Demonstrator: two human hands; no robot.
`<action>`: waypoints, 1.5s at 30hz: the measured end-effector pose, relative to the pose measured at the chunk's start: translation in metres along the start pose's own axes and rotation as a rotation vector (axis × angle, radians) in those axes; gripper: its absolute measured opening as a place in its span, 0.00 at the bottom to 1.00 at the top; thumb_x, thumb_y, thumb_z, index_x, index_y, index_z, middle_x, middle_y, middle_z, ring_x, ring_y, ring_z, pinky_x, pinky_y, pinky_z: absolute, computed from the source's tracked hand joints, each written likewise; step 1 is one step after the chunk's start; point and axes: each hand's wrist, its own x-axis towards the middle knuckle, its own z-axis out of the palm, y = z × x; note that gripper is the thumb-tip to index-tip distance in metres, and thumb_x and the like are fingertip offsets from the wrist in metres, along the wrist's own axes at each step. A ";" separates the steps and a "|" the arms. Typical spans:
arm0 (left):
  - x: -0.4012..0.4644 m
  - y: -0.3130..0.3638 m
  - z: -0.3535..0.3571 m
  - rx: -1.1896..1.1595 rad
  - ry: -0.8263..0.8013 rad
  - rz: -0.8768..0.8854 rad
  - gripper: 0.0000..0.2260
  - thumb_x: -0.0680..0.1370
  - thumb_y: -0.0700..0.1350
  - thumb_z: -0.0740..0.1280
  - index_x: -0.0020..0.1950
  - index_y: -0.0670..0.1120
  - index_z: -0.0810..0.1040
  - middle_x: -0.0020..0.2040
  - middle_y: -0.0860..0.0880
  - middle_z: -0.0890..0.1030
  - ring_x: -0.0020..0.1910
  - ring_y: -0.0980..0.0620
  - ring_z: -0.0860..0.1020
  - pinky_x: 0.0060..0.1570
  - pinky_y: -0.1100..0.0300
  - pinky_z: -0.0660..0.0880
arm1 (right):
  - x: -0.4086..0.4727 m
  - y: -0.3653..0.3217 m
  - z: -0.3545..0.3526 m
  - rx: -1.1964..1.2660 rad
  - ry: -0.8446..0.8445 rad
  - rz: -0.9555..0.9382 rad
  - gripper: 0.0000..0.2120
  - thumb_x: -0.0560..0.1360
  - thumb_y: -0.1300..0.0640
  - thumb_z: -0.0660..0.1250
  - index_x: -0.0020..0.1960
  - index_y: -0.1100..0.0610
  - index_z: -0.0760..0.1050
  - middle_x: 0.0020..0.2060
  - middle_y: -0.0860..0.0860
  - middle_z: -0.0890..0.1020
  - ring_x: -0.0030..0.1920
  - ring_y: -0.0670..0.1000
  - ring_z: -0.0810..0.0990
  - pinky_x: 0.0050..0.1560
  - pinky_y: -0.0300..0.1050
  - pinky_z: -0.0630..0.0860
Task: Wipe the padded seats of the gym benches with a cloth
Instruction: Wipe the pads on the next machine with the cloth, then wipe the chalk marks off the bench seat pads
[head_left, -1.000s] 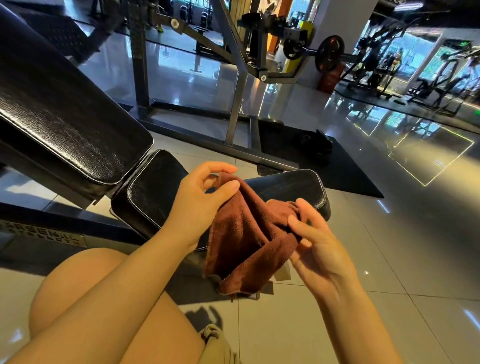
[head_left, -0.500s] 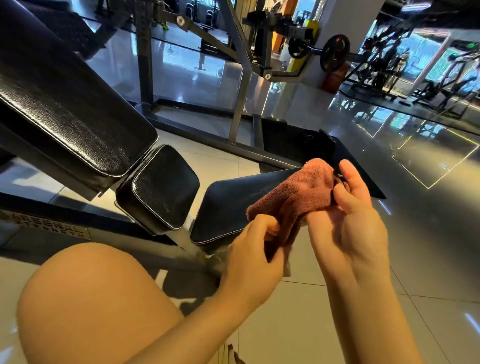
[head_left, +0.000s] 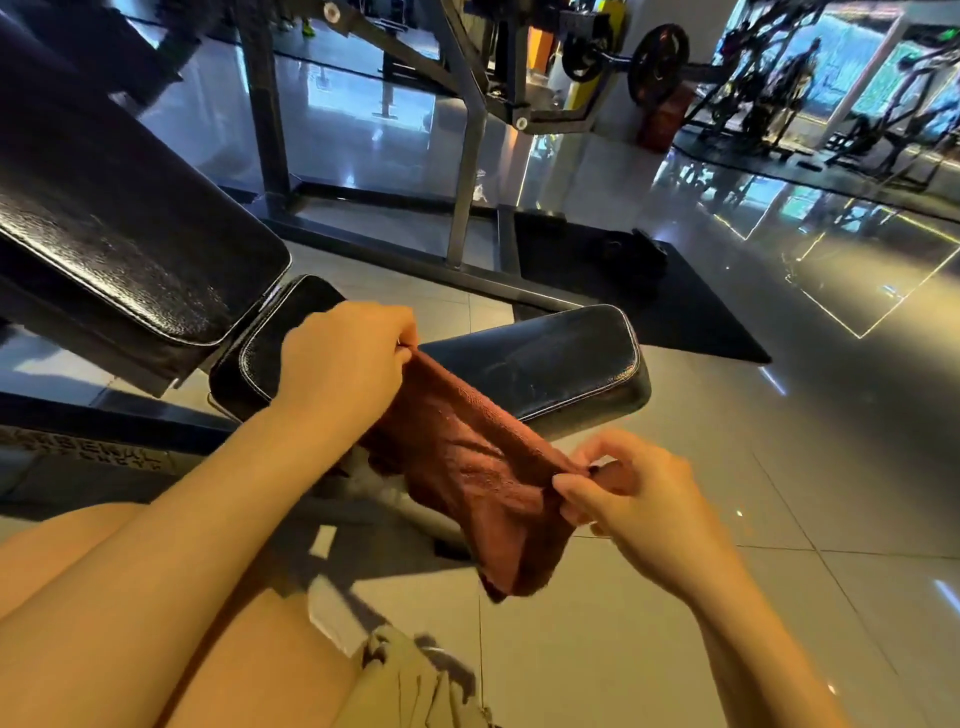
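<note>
Stretched between two hands above a black, grained-vinyl padded bench seat with pale piping: a rust-brown terry cloth, nubby and creased, its lower fold hanging loose. Left hand pinching one upper edge, right hand pinching the other. Lettering on the black frame rail too blurred to read.

A single wide-angle view from a camera worn on the person's head, facing forward and down. Both forearms rise from the lower edge, so the left hand, right hand and cloth sit close. The bench seat lies just beyond. Farther off, the gym floor curves away, perhaps from lens distortion.
</note>
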 end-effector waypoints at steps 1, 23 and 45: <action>0.011 0.001 0.007 0.017 0.024 -0.011 0.07 0.81 0.48 0.61 0.55 0.53 0.78 0.52 0.48 0.79 0.52 0.45 0.77 0.42 0.56 0.64 | 0.004 -0.002 0.007 0.046 -0.070 0.018 0.07 0.76 0.53 0.70 0.41 0.51 0.74 0.31 0.50 0.84 0.31 0.44 0.81 0.34 0.40 0.77; 0.064 0.093 0.160 -0.307 -0.429 -0.322 0.25 0.84 0.54 0.44 0.78 0.53 0.38 0.80 0.46 0.44 0.78 0.45 0.44 0.76 0.44 0.41 | 0.070 0.078 0.001 0.359 0.002 0.161 0.07 0.75 0.57 0.70 0.42 0.58 0.75 0.29 0.59 0.80 0.33 0.57 0.82 0.36 0.49 0.77; 0.073 0.197 0.131 -0.327 -0.305 -0.030 0.41 0.76 0.59 0.65 0.79 0.47 0.45 0.79 0.44 0.43 0.78 0.41 0.43 0.73 0.38 0.48 | 0.007 0.107 -0.047 0.412 0.090 0.220 0.13 0.74 0.49 0.67 0.45 0.60 0.75 0.28 0.55 0.81 0.33 0.57 0.84 0.37 0.49 0.76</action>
